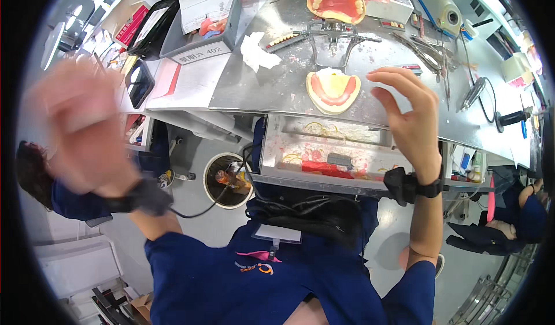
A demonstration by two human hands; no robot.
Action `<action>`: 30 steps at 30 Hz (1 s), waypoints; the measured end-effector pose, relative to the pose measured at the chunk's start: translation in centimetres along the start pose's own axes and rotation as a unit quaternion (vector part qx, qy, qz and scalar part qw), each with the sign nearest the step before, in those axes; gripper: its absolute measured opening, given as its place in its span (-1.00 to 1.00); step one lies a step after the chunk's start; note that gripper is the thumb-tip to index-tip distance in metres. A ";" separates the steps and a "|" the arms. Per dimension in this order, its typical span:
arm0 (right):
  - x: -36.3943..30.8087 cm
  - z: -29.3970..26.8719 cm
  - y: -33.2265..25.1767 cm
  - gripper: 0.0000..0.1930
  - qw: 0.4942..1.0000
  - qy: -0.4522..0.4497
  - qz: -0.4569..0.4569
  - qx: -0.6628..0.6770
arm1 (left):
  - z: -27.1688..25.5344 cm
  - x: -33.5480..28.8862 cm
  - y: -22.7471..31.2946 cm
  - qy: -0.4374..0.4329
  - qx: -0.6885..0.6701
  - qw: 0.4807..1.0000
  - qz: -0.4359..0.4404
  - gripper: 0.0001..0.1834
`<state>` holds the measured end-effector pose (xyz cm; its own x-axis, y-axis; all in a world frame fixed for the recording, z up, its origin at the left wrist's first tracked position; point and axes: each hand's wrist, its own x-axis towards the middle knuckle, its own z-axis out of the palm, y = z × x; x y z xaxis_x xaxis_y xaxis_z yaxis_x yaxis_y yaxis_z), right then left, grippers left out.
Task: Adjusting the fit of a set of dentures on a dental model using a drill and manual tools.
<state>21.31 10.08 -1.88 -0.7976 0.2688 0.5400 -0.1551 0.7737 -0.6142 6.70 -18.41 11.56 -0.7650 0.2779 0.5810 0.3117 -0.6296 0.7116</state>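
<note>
A dental articulator (332, 36) lies opened out on the grey metal bench. At its far end is a plaster cast with a pink base and a row of artificial teeth (337, 0). The near end carries a yellowish cast (333, 92) with a pink wax rim. My right hand (411, 108) hovers just right of that near cast, thumb and fingers apart and curved, holding nothing. Raised at the far left, my left hand (87, 128) is smeared by motion, so its fingers cannot be made out.
An open drawer (324, 157) with pink scraps sits under the bench edge. Crumpled tissue (258, 52) and a tooth strip (283, 41) lie left of the articulator; metal hand tools (425, 53) lie right. A grey bin (202, 36) stands back left, a waste bucket (207, 177) below.
</note>
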 end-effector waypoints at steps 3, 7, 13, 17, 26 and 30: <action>0.2 -0.6 -0.2 -0.78 0.999 -0.005 0.036 -0.016 | -3.1 -4.9 -8.7 -0.124 0.265 0.950 -0.110 -0.65; 0.4 0.7 0.1 -0.78 0.999 -0.020 0.025 -0.015 | -2.6 -8.4 -15.5 -0.106 0.262 0.937 -0.207 -0.91; 0.7 3.5 2.3 -0.83 0.996 0.019 0.054 0.067 | 0.2 -6.8 -18.5 -0.147 0.319 0.914 -0.201 -0.84; 1.1 4.2 3.0 -0.91 0.994 0.066 0.019 0.080 | 0.5 -6.4 -19.7 -0.138 0.301 0.918 -0.217 -0.87; 0.5 5.8 2.1 -0.88 0.983 0.098 0.037 0.150 | -1.6 -6.3 -20.5 -0.143 0.272 0.908 -0.284 -0.85; 0.0 5.6 1.9 -0.87 0.986 0.094 0.035 0.134 | -1.7 -5.2 -19.8 -0.186 0.294 0.902 -0.255 -0.87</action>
<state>17.74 8.27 -6.27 -0.6937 0.4370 0.5725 -0.2722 0.5768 -0.7702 3.50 -8.59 -6.22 -0.6862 0.7153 0.1323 0.3003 0.1129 0.9471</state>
